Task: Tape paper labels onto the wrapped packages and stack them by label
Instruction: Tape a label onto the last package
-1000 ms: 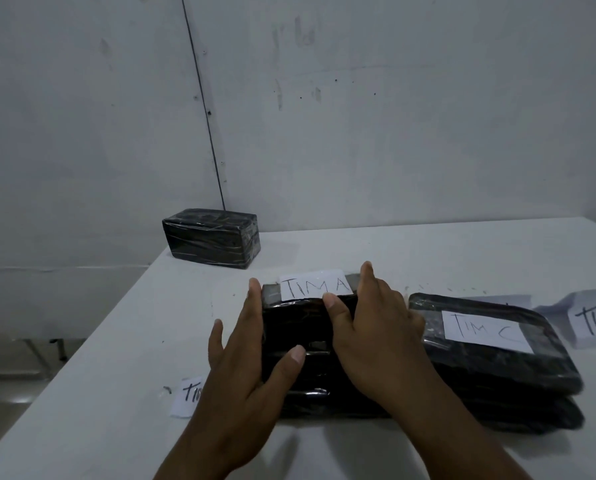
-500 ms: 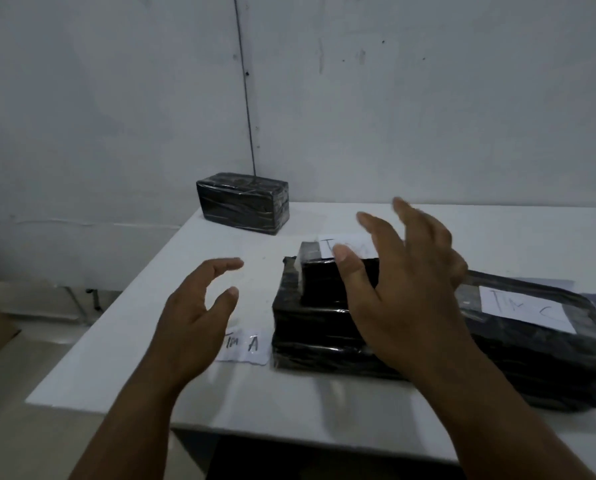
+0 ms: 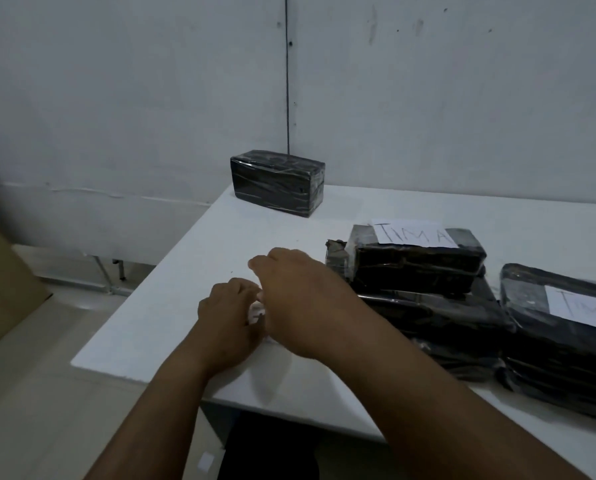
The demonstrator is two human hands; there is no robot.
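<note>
Both hands meet over a small white paper slip [image 3: 256,311] on the counter [image 3: 192,306], the left hand [image 3: 229,315] apparently pinching it, the right hand's [image 3: 300,299] grip hidden, beside the package labelled "TIM A" [image 3: 414,233].

Two bare forearms are in view, both uncovered from the lower edge of the view up to the wrists; no sleeve, cuff, glove, watch, band or ring is visible on either. The left hand [image 3: 230,313] and the right hand [image 3: 303,299] are bare. Fingernails are not discernible in the dim light.
</note>
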